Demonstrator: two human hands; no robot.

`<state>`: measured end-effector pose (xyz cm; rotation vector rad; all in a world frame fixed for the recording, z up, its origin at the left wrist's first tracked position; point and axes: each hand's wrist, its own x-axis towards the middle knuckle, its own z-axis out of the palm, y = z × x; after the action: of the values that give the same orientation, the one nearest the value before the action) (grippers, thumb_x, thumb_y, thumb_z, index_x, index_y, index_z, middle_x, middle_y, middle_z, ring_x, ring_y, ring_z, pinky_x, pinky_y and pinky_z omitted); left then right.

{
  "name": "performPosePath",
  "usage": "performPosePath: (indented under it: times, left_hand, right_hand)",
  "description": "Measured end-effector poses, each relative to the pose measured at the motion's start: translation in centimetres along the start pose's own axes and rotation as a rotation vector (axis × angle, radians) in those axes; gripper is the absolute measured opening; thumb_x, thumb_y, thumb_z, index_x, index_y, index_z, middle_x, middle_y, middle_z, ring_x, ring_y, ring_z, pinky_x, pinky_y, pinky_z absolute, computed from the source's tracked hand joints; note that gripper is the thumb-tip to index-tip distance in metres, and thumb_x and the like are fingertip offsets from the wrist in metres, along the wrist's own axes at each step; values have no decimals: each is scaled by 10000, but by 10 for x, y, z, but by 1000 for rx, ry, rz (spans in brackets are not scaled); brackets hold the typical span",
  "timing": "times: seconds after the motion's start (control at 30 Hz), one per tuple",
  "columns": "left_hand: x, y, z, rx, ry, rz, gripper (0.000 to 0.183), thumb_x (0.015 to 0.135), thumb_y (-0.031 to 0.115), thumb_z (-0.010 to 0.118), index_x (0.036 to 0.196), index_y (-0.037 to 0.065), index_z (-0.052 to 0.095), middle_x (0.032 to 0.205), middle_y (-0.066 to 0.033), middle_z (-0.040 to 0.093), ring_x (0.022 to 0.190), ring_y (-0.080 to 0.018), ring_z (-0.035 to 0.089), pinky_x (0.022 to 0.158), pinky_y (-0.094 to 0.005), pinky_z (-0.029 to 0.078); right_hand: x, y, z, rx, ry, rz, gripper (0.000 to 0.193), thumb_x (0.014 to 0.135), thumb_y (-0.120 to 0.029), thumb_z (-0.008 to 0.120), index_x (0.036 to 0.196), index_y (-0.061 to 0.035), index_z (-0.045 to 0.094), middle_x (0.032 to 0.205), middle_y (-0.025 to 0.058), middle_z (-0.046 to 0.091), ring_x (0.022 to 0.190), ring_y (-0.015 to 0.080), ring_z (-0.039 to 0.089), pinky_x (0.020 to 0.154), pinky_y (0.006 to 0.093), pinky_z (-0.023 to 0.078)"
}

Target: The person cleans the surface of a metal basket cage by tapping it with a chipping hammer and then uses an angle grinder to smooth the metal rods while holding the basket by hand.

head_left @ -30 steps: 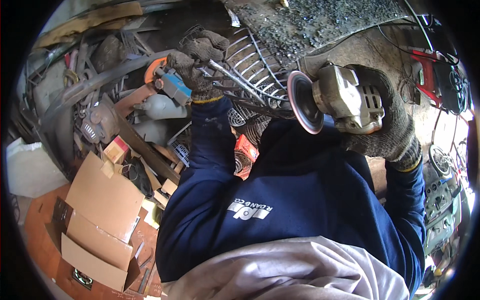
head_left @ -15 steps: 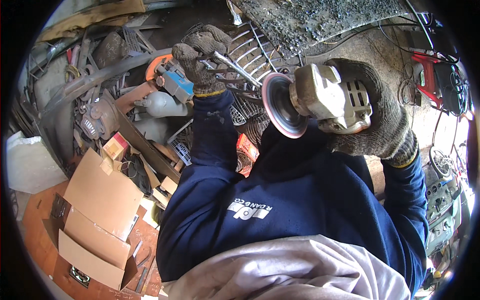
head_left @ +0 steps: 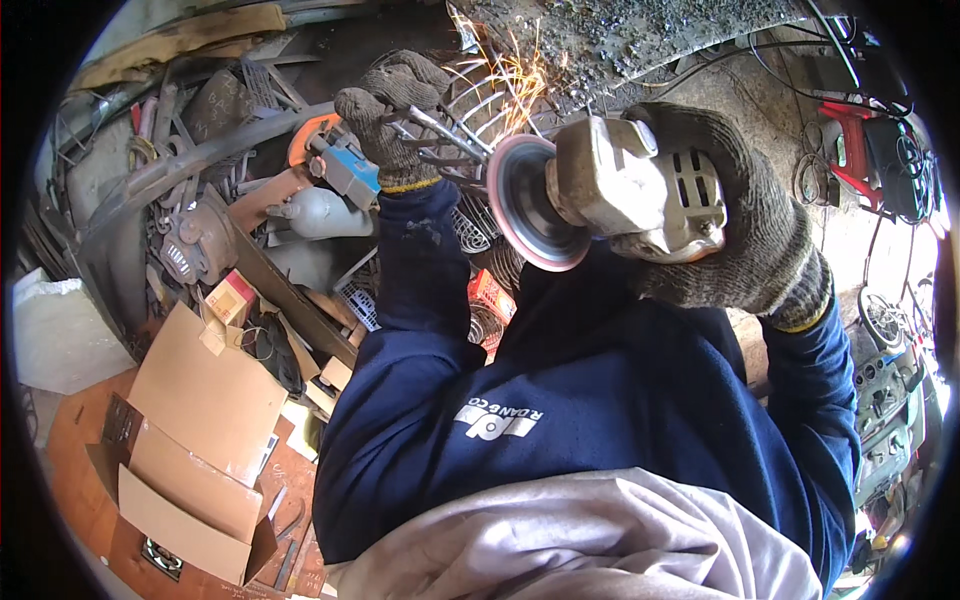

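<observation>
Both my hands wear dark knitted work gloves. My right hand (head_left: 735, 215) is wrapped round the body of a worn, whitish angle grinder (head_left: 625, 185). The reddish-rimmed disc (head_left: 535, 205) of the grinder meets the bars of a metal grate (head_left: 450, 130), and orange sparks (head_left: 520, 85) fly up and away from there. At the grate's left end my left hand (head_left: 395, 115) is closed on it. Part of the grate is hidden behind the disc and my glove.
A second grinder, blue with an orange guard (head_left: 345, 165), lies left of my left forearm near a grey rounded tank (head_left: 320, 212). An open cardboard box (head_left: 205, 400) stands lower left. Ahead is a debris-strewn slab (head_left: 640, 40); cables (head_left: 760, 50) run at upper right.
The grinder has shifted left, and its disc now touches the grate. Sparks have appeared beyond it. My left hand and the grate have moved slightly left.
</observation>
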<state>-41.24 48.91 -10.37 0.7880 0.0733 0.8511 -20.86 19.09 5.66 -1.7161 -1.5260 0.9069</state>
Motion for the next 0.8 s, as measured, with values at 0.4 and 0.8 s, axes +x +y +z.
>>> performPosePath:
  times: [0.4, 0.8]
  left_hand:
    - [5, 1, -11, 226, -133, 55, 551, 987, 473, 549, 737, -11, 629, 741, -234, 658, 701, -368, 617, 633, -485, 541]
    - [11, -5, -18, 211, -208, 133, 331, 995, 314, 594, 801, 46, 578, 726, -209, 660, 685, -375, 607, 625, -499, 560]
  right_hand:
    - [6, -5, -4, 261, 73, 9, 1082, 532, -205, 998, 1468, -21, 487, 1389, 162, 606, 1274, 297, 604, 1089, 425, 481]
    - [5, -10, -12, 200, 10, 16, 1111, 533, -271, 1019, 1474, -20, 484, 1435, 173, 585, 1306, 319, 589, 1121, 443, 455]
